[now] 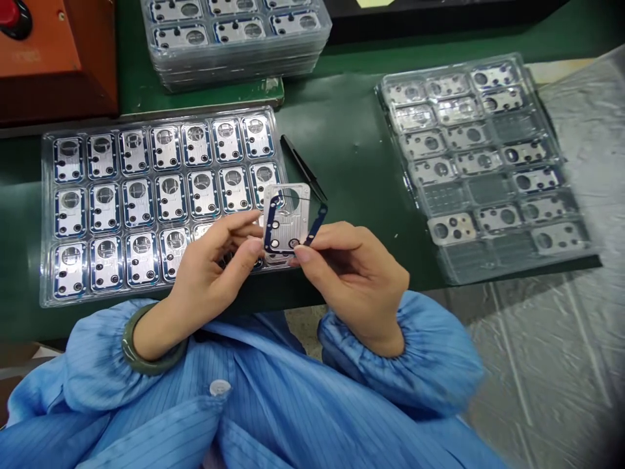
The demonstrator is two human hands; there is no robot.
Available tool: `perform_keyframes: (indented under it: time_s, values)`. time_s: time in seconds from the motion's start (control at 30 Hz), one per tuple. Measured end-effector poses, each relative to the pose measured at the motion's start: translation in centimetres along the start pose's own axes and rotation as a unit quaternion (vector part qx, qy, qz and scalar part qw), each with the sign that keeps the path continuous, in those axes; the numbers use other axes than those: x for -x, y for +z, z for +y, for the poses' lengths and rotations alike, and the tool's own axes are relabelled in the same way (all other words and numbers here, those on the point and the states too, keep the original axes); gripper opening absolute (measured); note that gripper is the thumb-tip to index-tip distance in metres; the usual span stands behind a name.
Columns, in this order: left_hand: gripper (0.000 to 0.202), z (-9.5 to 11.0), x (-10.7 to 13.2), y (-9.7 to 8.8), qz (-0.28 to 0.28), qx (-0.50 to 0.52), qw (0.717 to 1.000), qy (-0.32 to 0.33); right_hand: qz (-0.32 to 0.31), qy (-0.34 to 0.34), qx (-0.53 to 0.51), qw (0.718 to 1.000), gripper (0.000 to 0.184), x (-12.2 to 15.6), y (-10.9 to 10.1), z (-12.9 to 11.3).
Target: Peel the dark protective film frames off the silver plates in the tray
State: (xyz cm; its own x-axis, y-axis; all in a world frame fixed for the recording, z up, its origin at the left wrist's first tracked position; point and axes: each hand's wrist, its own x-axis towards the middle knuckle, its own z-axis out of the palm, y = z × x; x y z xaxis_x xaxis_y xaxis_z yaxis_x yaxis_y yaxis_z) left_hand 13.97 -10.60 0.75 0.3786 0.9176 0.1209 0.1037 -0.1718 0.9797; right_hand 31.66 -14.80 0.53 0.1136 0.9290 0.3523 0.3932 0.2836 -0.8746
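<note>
Both hands hold up a small rectangular metal plate (pixel 288 218) with round holes and a thin dark-blue gasket frame (pixel 270 221) along its edges. My left hand (pixel 215 260) grips the plate's left side, and my right hand (pixel 351 273) pinches its lower right corner. Just behind the plate lie black tweezers (pixel 303 167), untouched. Under my left hand is a clear plastic tray (pixel 46 215) holding rows of similar blue-edged plates, and my hand hides its lower right part.
A second clear tray (pixel 488 163) of metal plates stands on the green mat (pixel 346 111) at right. A stack of trays (pixel 234 39) stands at the back. An orange box with a red button (pixel 53 58) sits top left. Blue sleeves fill the foreground.
</note>
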Motion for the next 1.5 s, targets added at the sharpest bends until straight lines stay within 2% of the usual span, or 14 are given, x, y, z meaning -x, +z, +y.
perform_keyframes:
  time_s: [0.1, 0.4, 0.57, 0.8, 1.0, 1.17, 1.37, 1.5]
  values:
    - [0.019, 0.6, -0.1, -0.2, -0.025, 0.049, 0.998, -0.036, -0.010, -0.013, 0.008, 1.000, 0.013, -0.3, 0.5, 0.0]
    - [0.015, 0.5, 0.1, -0.3, 0.001, 0.086, 0.994, -0.062, -0.014, -0.048, 0.021, 0.999, 0.016, -0.4, 1.4, 0.1]
    - [0.018, 0.2, 0.3, -0.5, -0.008, 0.091, 0.994, -0.060, -0.012, -0.078, 0.029, 0.996, 0.019, -0.5, 1.5, 0.0]
    - [0.018, 0.6, 0.1, -0.4, -0.012, 0.130, 0.991, -0.038, 0.000, -0.075, 0.022, 0.997, 0.020, -0.4, 1.7, 0.1]
    - [0.017, 0.2, 0.2, -0.7, -0.016, 0.113, 0.991, -0.066, 0.005, -0.092, 0.031, 0.995, 0.016, -0.5, 2.1, 0.1]
    - [0.017, 0.2, 0.3, -0.8, -0.022, 0.124, 0.990, -0.062, 0.009, -0.093, 0.037, 0.995, 0.018, -0.5, 2.2, 0.1]
    - [0.010, 0.3, 0.4, -0.7, 0.049, 0.086, 0.994, -0.042, -0.003, -0.105, 0.006, 0.994, 0.021, -0.5, 2.5, 0.2]
    - [0.014, 0.3, 0.6, -1.0, 0.049, 0.069, 0.995, -0.046, -0.007, -0.108, 0.001, 0.994, 0.022, -0.4, 2.8, 0.3]
